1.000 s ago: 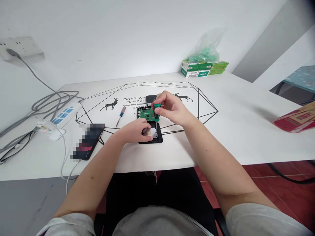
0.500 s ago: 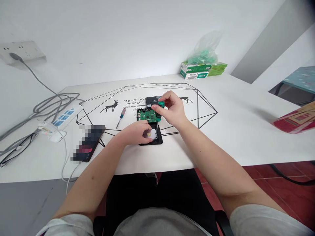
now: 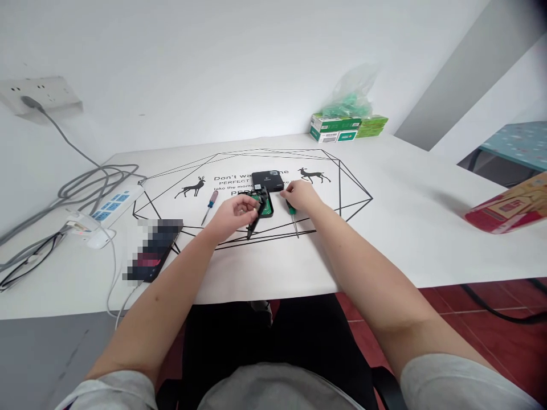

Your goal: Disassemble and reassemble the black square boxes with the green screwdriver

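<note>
My left hand [image 3: 238,213] grips a black plastic cover [image 3: 256,218], tilted up on edge over a green circuit board [image 3: 267,206] in its black case. Behind the board lies a square black box [image 3: 267,180] with a small label. To the right of the board, my right hand [image 3: 301,196] is at the handle of a green screwdriver [image 3: 293,219], whose shaft points toward me on the table. The fingers of this hand are bent, and they partly hide the handle; whether they grip it cannot be made out.
A second screwdriver [image 3: 209,207] lies left of my left hand, near a phone [image 3: 158,250]. A power strip [image 3: 113,208] with coiled cables is at the far left. Green and white boxes [image 3: 335,128] stand at the back, and a red package [image 3: 506,208] at the right.
My left hand has lifted the black cover off the table and tilted it. My right hand has lowered the green screwdriver to the table, right of the board.
</note>
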A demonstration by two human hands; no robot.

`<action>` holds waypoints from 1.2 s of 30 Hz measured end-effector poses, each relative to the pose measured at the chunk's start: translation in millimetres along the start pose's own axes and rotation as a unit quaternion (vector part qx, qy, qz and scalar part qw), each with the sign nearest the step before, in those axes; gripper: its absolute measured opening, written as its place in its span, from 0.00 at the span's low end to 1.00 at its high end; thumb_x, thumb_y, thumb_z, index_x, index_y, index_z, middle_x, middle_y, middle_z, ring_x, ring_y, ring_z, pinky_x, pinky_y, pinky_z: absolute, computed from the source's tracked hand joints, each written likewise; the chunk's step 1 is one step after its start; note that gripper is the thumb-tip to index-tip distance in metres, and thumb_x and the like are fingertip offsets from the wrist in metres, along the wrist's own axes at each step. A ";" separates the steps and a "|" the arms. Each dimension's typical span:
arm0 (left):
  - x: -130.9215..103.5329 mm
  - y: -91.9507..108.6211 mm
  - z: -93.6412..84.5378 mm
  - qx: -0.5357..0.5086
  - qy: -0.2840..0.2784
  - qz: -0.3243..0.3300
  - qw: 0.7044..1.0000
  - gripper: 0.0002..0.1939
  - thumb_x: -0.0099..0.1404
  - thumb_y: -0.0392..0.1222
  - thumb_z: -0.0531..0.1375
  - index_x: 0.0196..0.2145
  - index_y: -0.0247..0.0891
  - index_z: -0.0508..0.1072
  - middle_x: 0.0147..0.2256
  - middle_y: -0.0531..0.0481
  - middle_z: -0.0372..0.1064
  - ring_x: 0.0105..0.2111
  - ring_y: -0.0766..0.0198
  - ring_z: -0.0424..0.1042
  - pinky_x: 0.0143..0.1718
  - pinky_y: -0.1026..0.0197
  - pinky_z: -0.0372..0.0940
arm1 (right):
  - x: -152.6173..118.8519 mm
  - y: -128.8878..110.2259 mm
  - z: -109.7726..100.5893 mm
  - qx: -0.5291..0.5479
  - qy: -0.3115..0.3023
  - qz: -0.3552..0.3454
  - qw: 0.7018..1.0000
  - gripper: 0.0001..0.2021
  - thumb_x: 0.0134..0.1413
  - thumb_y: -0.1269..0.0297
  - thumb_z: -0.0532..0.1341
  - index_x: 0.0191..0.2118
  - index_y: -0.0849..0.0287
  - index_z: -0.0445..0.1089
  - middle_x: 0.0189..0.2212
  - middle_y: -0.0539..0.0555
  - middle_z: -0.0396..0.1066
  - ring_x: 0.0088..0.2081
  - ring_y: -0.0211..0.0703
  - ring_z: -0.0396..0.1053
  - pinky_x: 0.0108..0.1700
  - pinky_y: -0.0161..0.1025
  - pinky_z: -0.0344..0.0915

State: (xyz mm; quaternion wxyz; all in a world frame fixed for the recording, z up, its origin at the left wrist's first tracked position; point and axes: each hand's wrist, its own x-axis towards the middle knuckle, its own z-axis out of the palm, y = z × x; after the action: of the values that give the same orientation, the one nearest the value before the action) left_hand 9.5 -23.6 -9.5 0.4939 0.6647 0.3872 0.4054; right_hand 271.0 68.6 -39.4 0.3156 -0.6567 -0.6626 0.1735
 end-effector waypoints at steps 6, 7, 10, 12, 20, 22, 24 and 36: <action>13.3 -7.6 -1.8 -0.147 0.124 -0.009 0.981 0.25 0.54 0.56 0.75 0.41 0.39 0.74 0.40 0.49 0.75 0.40 0.58 0.76 0.44 0.52 0.74 | -16.1 -24.8 4.9 0.067 0.009 -0.106 0.992 0.25 0.63 0.42 0.63 0.52 0.60 0.75 0.47 0.68 0.79 0.51 0.63 0.76 0.58 0.64 0.71; 14.0 -7.6 -1.5 -0.163 0.128 -0.007 0.978 0.26 0.54 0.56 0.75 0.41 0.39 0.74 0.41 0.48 0.75 0.42 0.57 0.76 0.46 0.51 0.75 | -19.3 -30.3 4.5 0.125 -0.014 -0.146 0.981 0.30 0.65 0.37 0.60 0.56 0.60 0.74 0.49 0.67 0.79 0.53 0.62 0.76 0.60 0.63 0.70; 14.5 -8.0 0.5 -0.186 0.133 0.001 0.974 0.26 0.54 0.53 0.76 0.43 0.39 0.73 0.45 0.47 0.73 0.45 0.56 0.77 0.51 0.47 0.76 | -28.1 -43.5 4.5 0.277 -0.141 -0.230 0.922 0.43 0.53 0.27 0.66 0.63 0.56 0.69 0.60 0.66 0.75 0.62 0.62 0.73 0.65 0.62 0.68; 14.4 -8.9 1.8 -0.180 0.126 0.003 0.976 0.25 0.55 0.51 0.77 0.44 0.39 0.74 0.46 0.47 0.73 0.46 0.55 0.78 0.53 0.45 0.75 | -32.9 -48.6 4.9 0.318 -0.226 -0.250 0.886 0.50 0.41 0.30 0.75 0.65 0.53 0.67 0.66 0.65 0.70 0.66 0.64 0.70 0.65 0.62 0.68; 20.3 -15.2 -11.9 -0.061 0.082 0.008 0.995 0.29 0.54 0.41 0.71 0.54 0.40 0.75 0.54 0.44 0.77 0.60 0.46 0.73 0.62 0.45 0.67 | -26.5 -39.0 1.9 0.217 -0.155 -0.256 0.929 0.41 0.38 0.54 0.80 0.61 0.55 0.73 0.66 0.65 0.69 0.67 0.66 0.67 0.69 0.66 0.64; 22.6 -19.4 -17.6 -0.034 0.076 0.022 0.996 0.33 0.55 0.41 0.67 0.59 0.40 0.73 0.60 0.42 0.74 0.64 0.46 0.69 0.65 0.46 0.64 | -17.6 -34.8 3.8 0.172 -0.134 -0.260 0.941 0.41 0.35 0.55 0.80 0.60 0.56 0.75 0.69 0.66 0.66 0.69 0.69 0.64 0.70 0.67 0.61; 24.1 -24.5 -22.0 -0.005 0.065 0.017 0.998 0.37 0.55 0.42 0.65 0.63 0.38 0.71 0.61 0.41 0.73 0.65 0.45 0.68 0.66 0.45 0.64 | -8.9 -32.2 7.0 0.138 -0.140 -0.272 0.942 0.40 0.33 0.57 0.80 0.59 0.56 0.76 0.67 0.66 0.68 0.70 0.70 0.63 0.72 0.67 0.59; 22.6 -39.5 -37.1 0.338 0.038 0.002 0.940 0.39 0.60 0.53 0.68 0.65 0.32 0.73 0.66 0.33 0.68 0.70 0.36 0.60 0.73 0.40 0.54 | 6.2 -24.2 10.1 0.089 -0.224 -0.297 0.924 0.41 0.36 0.55 0.81 0.61 0.54 0.76 0.64 0.62 0.73 0.68 0.67 0.68 0.72 0.62 0.61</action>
State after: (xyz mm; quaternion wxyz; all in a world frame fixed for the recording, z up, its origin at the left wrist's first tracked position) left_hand -20.8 18.2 -37.5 0.2238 0.7772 0.5191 0.2765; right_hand 246.4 74.7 -30.2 0.2535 -0.3432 -0.8624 0.2725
